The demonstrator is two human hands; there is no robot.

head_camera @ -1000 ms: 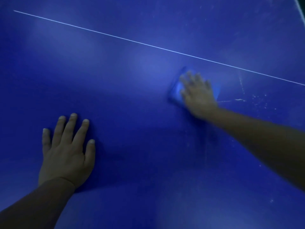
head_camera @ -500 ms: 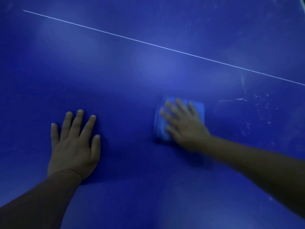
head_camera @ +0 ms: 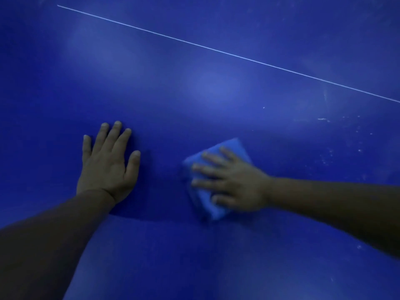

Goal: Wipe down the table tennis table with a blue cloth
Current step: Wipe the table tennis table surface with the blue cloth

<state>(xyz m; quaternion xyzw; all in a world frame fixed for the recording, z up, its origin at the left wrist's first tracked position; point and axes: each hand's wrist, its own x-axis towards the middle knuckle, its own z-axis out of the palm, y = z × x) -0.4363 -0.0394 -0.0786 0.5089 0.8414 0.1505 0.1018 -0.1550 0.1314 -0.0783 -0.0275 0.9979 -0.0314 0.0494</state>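
Dim rm, dark blue table tennis table (head_camera: 216, 256) fills view. Left hand (head_camera: 108, 163) flat on top, fingers spread. Right hand (head_camera: 233, 182) fingers straight, pressing folded blue cloth (head_camera: 229, 148) just beside it. White specks (head_camera: 324, 120) at right, white line (head_camera: 216, 50) beyond.

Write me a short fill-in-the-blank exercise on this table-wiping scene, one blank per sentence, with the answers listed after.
1. The right hand presses flat on a folded cloth whose colour is ____.
2. The left hand lies flat on the table and holds ____.
3. A thin white ____ runs slantwise across the table beyond both hands.
4. White specks show on the table on the ____ side of the view.

Missing words: blue; nothing; line; right
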